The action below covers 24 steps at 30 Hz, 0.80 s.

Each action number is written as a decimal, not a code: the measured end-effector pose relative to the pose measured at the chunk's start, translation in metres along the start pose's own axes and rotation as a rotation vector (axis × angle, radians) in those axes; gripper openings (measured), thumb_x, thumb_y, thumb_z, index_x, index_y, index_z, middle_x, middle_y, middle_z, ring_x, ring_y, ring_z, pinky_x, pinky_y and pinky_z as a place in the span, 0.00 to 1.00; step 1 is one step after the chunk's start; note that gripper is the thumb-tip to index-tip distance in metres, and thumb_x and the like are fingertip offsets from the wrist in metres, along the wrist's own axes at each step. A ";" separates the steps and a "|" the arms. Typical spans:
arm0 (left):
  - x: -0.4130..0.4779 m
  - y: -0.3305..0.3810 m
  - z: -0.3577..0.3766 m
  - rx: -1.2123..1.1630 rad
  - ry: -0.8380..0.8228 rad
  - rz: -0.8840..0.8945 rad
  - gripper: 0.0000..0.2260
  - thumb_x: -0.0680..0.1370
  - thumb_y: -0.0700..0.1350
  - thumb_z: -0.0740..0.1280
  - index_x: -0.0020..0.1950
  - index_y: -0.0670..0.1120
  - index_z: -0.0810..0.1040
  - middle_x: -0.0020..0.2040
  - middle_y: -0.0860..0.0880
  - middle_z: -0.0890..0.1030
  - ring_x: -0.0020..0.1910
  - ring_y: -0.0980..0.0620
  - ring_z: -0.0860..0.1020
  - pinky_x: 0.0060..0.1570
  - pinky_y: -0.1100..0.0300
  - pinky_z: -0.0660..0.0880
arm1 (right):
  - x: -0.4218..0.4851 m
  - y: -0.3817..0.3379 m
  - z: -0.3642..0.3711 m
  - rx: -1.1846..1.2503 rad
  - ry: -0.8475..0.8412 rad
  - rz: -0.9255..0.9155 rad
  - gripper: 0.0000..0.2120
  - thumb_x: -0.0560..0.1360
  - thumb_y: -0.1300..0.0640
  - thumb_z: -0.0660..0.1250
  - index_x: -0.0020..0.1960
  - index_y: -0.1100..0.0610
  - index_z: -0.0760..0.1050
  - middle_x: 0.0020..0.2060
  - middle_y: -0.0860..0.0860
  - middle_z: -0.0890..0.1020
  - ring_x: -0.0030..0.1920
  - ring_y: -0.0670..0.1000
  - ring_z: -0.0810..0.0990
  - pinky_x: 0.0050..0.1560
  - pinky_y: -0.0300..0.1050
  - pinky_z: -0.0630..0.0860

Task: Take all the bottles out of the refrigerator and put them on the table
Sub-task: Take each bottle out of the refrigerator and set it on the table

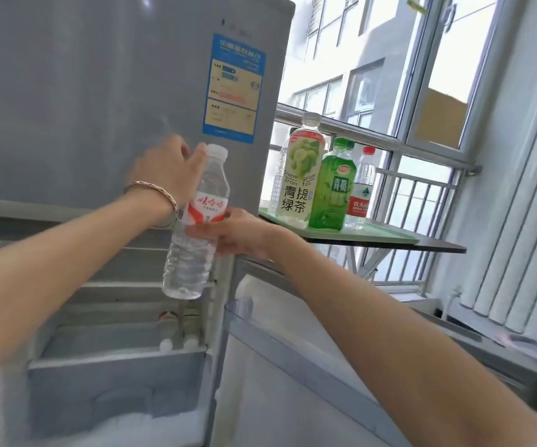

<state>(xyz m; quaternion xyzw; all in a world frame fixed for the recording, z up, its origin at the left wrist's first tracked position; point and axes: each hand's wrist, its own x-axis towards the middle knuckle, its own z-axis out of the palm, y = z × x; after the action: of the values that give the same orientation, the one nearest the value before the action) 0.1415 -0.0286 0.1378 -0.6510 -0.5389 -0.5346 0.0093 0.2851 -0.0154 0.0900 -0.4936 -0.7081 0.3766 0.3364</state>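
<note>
A clear water bottle (196,240) with a red-and-white label and white cap hangs in front of the open refrigerator (99,91). My right hand (238,235) grips it around the middle, just under the label. My left hand (167,169), with a bracelet at the wrist, rests its thumb and fingers against the bottle's neck. Low inside the refrigerator two white caps (178,344) and a red cap (167,315) show; the bottles under them are hidden. On the table (438,246) stand a tall green-grape tea bottle (299,175), a green bottle (333,188) and a red-labelled water bottle (362,188).
The table's bottles stand on a pale green tray (389,235), with another clear bottle (276,179) behind the tea. The refrigerator's lower door (293,350) swings open to the right under my right arm. A window with railing (422,188) and a radiator (518,253) are behind.
</note>
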 end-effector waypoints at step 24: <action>-0.027 0.199 0.217 -0.410 -0.718 0.291 0.23 0.82 0.50 0.55 0.74 0.41 0.63 0.67 0.40 0.73 0.54 0.48 0.75 0.51 0.56 0.77 | -0.077 0.069 -0.292 -0.018 0.761 -0.106 0.33 0.69 0.56 0.76 0.68 0.61 0.67 0.57 0.55 0.79 0.57 0.55 0.79 0.60 0.48 0.74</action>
<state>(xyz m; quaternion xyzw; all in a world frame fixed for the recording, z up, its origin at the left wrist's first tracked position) 0.4360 -0.0031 0.1385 -0.8529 -0.2936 -0.3635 -0.2328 0.5856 -0.0138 0.1654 -0.5637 -0.5604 0.1419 0.5899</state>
